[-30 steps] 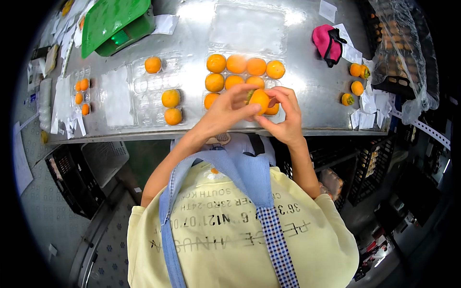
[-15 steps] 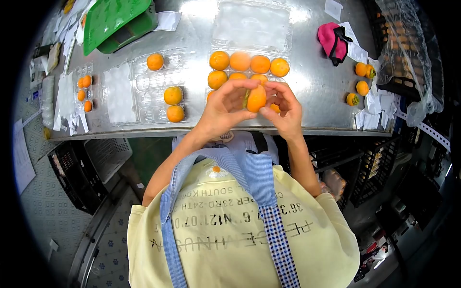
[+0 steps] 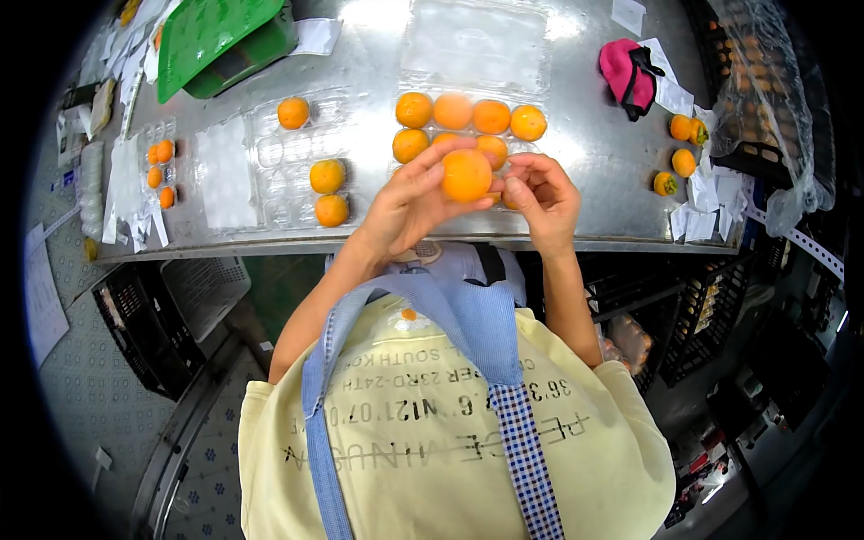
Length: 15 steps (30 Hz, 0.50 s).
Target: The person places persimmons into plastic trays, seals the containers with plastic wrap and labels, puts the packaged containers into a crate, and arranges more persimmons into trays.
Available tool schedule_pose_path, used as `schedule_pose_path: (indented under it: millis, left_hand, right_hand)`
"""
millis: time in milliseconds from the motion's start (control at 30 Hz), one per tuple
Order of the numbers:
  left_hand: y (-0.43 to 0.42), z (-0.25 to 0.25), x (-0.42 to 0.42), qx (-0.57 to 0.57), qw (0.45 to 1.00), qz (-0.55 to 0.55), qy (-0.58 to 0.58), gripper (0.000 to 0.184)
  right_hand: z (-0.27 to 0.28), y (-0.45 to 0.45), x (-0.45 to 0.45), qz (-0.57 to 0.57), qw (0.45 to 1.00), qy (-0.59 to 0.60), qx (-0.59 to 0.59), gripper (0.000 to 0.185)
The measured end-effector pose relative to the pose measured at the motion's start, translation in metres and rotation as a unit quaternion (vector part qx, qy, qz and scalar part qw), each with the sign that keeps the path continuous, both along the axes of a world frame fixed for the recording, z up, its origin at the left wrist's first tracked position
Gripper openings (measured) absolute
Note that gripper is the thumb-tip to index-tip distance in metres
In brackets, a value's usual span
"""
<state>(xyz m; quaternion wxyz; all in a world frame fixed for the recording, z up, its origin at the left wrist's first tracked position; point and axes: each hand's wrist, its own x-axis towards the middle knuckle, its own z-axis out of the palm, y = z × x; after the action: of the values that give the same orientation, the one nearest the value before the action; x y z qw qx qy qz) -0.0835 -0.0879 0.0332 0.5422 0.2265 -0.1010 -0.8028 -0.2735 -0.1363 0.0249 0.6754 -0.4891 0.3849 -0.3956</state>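
Note:
An orange persimmon rests in the fingers of my left hand, its smooth round side facing up. Close at its right is my right hand, thumb and fingertips drawn together in a pinch; whatever lies between them is too small to make out. Just beyond both hands, rows of persimmons sit on the metal table, partly hidden by my fingers. To the left, a clear plastic tray holds a few persimmons in its cups.
A clear tray lies at the back of the metal table. A green basket stands back left, a pink and black cloth item back right. Loose persimmons and paper scraps lie at the right.
The persimmon has turned from its side, leafy cap leftward, to its smooth round face. My left hand now supports it, while my right hand has moved slightly away to the right.

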Motion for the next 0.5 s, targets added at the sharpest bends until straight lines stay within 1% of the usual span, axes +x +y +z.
schedule_pose_path:
  millis: [100,200,300,400,500]
  left_hand:
    - [-0.002,0.000,0.000,0.032,0.999,0.006,-0.011,0.052]
    - [-0.003,-0.004,-0.001,0.058,0.998,-0.004,-0.028,0.052]
    - [0.000,-0.012,-0.002,0.078,0.995,-0.011,-0.055,0.051]
    - [0.001,-0.011,-0.005,0.088,0.992,-0.009,-0.090,0.047]
    - [0.002,-0.010,-0.008,0.096,0.990,0.003,-0.099,0.040]
  right_hand:
    - [-0.013,-0.002,-0.005,-0.010,0.998,0.031,-0.044,0.025]
    - [-0.010,-0.003,-0.003,-0.005,0.996,0.060,-0.064,0.025]
    - [-0.011,-0.001,0.000,-0.004,0.997,0.060,-0.053,0.027]
    - [-0.013,0.000,0.002,0.004,0.997,0.065,-0.053,0.029]
    - [-0.009,0.001,0.008,0.007,0.998,0.051,-0.027,0.035]
